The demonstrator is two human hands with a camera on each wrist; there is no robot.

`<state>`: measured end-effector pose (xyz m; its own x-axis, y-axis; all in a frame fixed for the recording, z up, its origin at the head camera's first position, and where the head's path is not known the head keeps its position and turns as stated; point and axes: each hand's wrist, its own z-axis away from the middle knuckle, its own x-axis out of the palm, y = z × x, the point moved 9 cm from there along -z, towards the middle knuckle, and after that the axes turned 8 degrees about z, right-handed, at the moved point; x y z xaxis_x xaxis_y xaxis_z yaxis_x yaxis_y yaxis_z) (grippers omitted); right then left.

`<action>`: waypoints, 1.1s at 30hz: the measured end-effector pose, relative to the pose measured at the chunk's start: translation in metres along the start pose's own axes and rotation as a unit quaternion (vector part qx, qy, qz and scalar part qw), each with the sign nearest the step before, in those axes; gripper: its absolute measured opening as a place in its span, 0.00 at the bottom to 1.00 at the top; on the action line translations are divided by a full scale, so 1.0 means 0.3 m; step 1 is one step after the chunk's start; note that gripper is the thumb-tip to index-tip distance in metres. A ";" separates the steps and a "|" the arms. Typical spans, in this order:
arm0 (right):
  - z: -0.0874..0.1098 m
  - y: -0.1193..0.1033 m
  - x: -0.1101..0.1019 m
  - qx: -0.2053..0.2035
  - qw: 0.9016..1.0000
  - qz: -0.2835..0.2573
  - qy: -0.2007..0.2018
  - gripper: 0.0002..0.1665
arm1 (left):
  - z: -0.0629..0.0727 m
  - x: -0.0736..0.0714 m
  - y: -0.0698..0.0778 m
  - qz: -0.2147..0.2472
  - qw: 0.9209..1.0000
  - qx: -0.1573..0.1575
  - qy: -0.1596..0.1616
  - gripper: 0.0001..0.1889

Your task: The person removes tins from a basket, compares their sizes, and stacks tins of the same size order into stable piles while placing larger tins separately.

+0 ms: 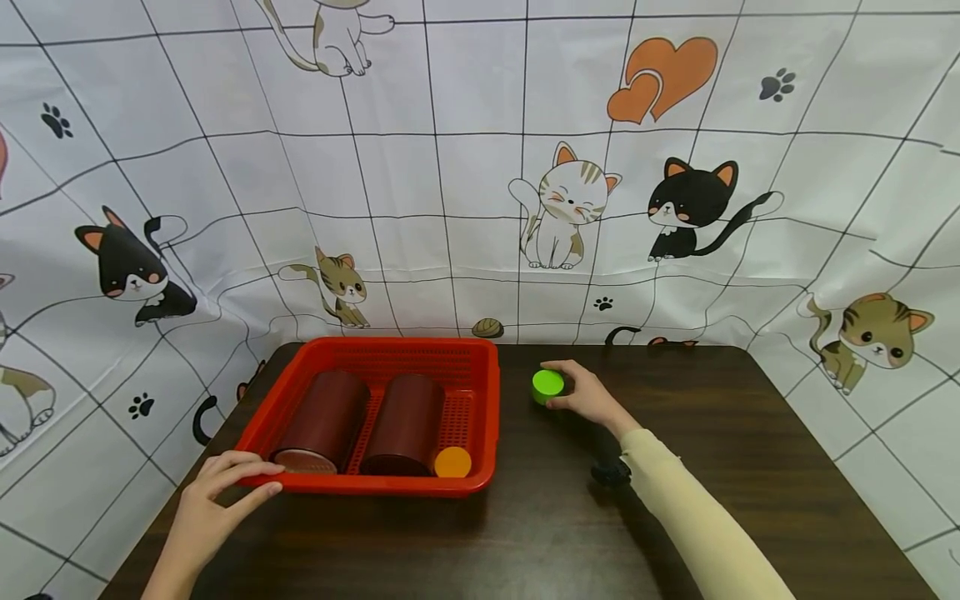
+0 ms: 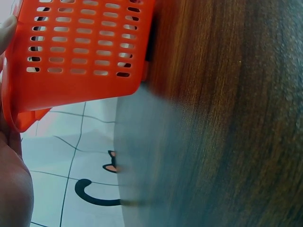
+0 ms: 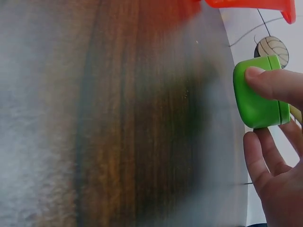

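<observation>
My left hand grips the front left corner of a red plastic basket, fingers over the rim and thumb below. The left wrist view shows the basket's slotted wall close up. Inside it lie two dark brown cylinders side by side, and a small round orange-yellow piece in the front right corner. To the right of the basket, my right hand pinches a small green lidded container between thumb and fingers, above the table.
A dark wood-grain table carries the basket near its far left side. Behind and at both sides hangs a white sheet with a grid and cartoon cats. A black band shows at the right wrist.
</observation>
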<state>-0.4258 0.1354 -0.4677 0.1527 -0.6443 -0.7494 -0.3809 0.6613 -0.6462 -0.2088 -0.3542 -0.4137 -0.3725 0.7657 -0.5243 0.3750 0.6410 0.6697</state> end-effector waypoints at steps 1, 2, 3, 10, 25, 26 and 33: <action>0.004 -0.001 0.001 -0.001 1.000 0.004 -0.001 0.41 | 0.001 0.001 0.000 0.001 1.000 0.001 -0.001 0.16; 0.007 -0.001 0.004 -0.002 1.000 0.010 -0.003 0.41 | 0.003 0.002 0.000 0.001 1.000 0.001 -0.001 0.16; 0.011 0.001 0.008 0.000 1.000 0.012 -0.005 0.42 | 0.004 0.002 0.000 0.000 1.000 0.001 -0.001 0.16; 0.036 -0.004 0.018 -0.006 1.000 0.013 -0.015 0.40 | 0.007 0.002 -0.005 -0.003 1.000 -0.009 0.001 0.16; 0.121 -0.042 0.047 -0.035 0.998 0.035 -0.030 0.40 | 0.002 0.003 0.005 0.002 1.000 0.001 0.001 0.16; 0.126 -0.046 0.049 -0.036 0.998 0.034 -0.031 0.40 | 0.002 0.002 0.004 0.001 1.000 -0.001 0.002 0.16; 0.154 -0.064 0.052 -0.050 0.997 0.040 -0.031 0.40 | 0.001 0.003 0.001 -0.002 1.000 -0.001 0.002 0.16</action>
<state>-0.3741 0.1304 -0.4737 0.1731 -0.5637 -0.8076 -0.4821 0.6666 -0.5686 -0.2087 -0.3532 -0.4141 -0.3776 0.7635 -0.5240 0.3716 0.6432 0.6695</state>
